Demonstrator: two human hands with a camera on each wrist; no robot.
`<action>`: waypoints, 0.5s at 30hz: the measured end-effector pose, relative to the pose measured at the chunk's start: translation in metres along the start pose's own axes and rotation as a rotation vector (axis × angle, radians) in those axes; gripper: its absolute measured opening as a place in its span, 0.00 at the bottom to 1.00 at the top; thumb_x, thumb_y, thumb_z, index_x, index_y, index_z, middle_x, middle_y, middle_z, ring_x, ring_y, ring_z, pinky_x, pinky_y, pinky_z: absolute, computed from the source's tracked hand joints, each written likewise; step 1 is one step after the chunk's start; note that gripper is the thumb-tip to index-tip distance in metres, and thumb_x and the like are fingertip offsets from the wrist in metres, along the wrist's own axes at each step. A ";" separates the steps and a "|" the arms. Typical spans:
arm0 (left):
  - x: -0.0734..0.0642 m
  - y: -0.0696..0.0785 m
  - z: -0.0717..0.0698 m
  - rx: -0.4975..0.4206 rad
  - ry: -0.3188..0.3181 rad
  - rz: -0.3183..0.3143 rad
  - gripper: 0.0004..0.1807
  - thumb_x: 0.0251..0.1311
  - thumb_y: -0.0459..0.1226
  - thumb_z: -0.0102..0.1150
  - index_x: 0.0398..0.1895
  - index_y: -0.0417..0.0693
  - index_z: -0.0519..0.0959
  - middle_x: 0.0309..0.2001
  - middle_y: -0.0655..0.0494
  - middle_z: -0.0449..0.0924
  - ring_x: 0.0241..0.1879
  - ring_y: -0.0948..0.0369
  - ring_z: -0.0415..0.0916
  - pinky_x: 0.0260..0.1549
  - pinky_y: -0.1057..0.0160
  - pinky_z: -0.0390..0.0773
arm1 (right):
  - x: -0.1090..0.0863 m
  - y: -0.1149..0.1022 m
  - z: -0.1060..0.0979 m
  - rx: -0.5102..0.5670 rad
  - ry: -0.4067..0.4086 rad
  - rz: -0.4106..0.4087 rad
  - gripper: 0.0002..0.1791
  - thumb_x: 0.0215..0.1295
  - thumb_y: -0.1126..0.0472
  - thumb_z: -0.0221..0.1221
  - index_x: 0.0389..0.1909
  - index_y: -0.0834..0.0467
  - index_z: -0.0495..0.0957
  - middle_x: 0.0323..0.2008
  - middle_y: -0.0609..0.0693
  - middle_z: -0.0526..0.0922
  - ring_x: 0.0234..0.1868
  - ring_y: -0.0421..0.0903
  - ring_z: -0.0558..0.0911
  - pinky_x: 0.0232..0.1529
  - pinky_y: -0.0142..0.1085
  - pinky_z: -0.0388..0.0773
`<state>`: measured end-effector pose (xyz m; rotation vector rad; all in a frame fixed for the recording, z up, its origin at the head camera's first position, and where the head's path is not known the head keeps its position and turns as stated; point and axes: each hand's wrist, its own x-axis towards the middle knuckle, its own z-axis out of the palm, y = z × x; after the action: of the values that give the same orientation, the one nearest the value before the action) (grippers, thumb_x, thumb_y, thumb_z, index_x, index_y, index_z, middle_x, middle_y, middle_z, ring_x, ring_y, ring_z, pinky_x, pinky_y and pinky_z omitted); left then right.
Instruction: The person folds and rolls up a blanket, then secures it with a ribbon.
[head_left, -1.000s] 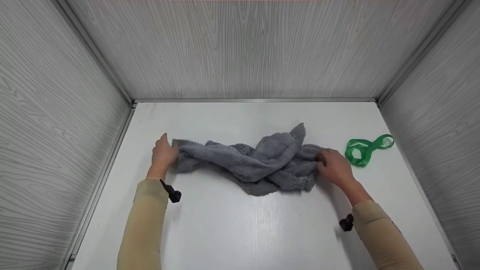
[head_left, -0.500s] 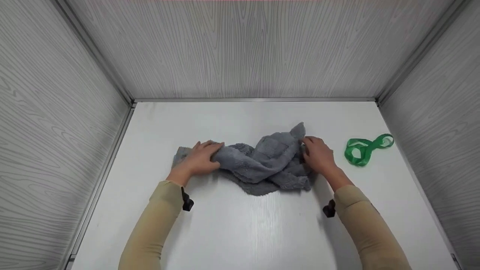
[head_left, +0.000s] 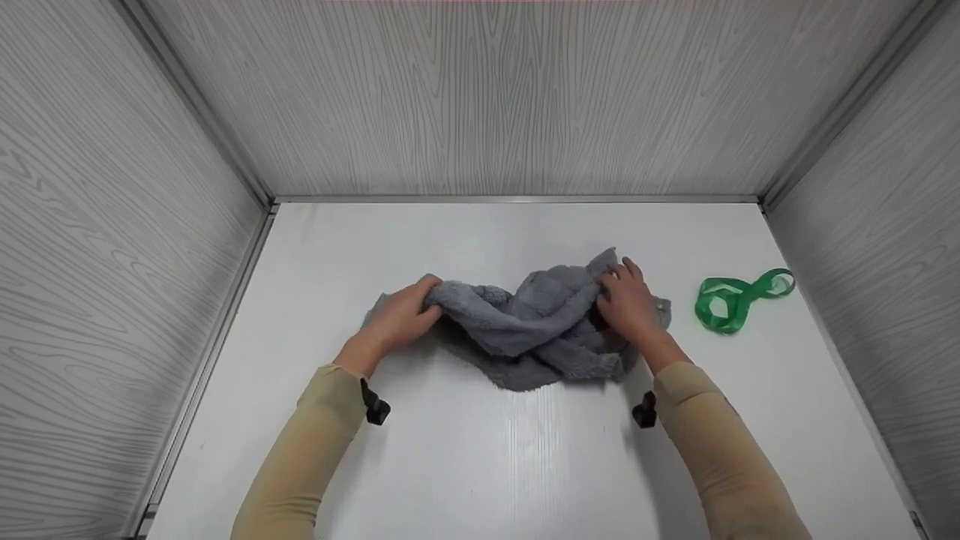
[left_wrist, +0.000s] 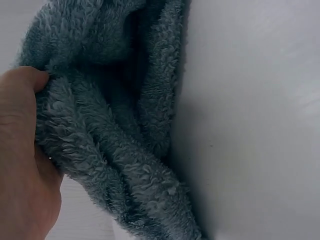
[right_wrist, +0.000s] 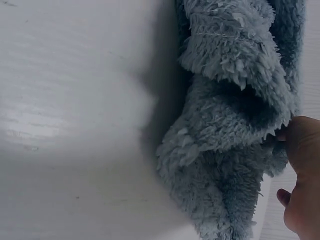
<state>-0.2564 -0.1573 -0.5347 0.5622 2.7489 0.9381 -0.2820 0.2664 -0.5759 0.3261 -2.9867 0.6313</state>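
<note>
A crumpled grey plush towel (head_left: 517, 326) lies bunched across the middle of the white table in the head view. At its left part my left hand (head_left: 397, 319) grips a raised fold between thumb and fingers. The left wrist view has the thumb of that hand (left_wrist: 22, 150) pressed on the fluffy cloth (left_wrist: 135, 170). My right hand (head_left: 628, 304) holds the towel near its upper right corner, fingers curled into the folds. In the right wrist view, part of this hand (right_wrist: 306, 170) shows beside the cloth (right_wrist: 215, 125), its fingertips hidden behind it.
A looped green ribbon (head_left: 739, 296) lies on the white table (head_left: 525, 465), right of the towel. Grey wood-grain panels (head_left: 480, 97) wall in the back and both sides.
My left hand has moved right from the towel's left end and lifted a fold. My right hand has shifted left and up along the towel, and a lower right flap now shows behind it.
</note>
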 end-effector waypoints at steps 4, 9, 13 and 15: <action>-0.001 0.004 -0.014 -0.047 0.083 -0.045 0.22 0.76 0.42 0.47 0.70 0.51 0.66 0.65 0.45 0.75 0.64 0.47 0.73 0.60 0.43 0.73 | -0.001 -0.003 -0.013 0.231 0.075 0.062 0.15 0.75 0.62 0.50 0.53 0.67 0.77 0.71 0.63 0.68 0.77 0.60 0.57 0.73 0.55 0.58; -0.002 0.002 -0.029 -0.066 0.140 -0.077 0.25 0.79 0.44 0.44 0.75 0.55 0.62 0.70 0.47 0.71 0.69 0.48 0.69 0.64 0.42 0.69 | -0.005 -0.012 -0.036 0.473 0.110 0.126 0.17 0.81 0.56 0.43 0.61 0.60 0.70 0.52 0.60 0.76 0.49 0.56 0.76 0.49 0.51 0.71; -0.001 0.001 -0.038 -0.067 0.175 -0.077 0.24 0.81 0.46 0.43 0.76 0.59 0.64 0.72 0.54 0.69 0.71 0.51 0.66 0.68 0.44 0.66 | -0.007 -0.016 -0.052 0.546 0.157 0.122 0.18 0.83 0.54 0.43 0.64 0.58 0.69 0.35 0.54 0.72 0.33 0.50 0.70 0.36 0.43 0.67; -0.001 0.001 -0.042 -0.058 0.183 -0.076 0.24 0.81 0.47 0.42 0.77 0.59 0.65 0.73 0.55 0.68 0.73 0.52 0.64 0.70 0.46 0.64 | -0.008 -0.016 -0.058 0.560 0.178 0.110 0.19 0.83 0.53 0.43 0.65 0.58 0.68 0.32 0.52 0.70 0.29 0.48 0.68 0.33 0.41 0.66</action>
<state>-0.2671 -0.1798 -0.5011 0.3762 2.8678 1.0969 -0.2688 0.2775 -0.5172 0.1221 -2.6187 1.4241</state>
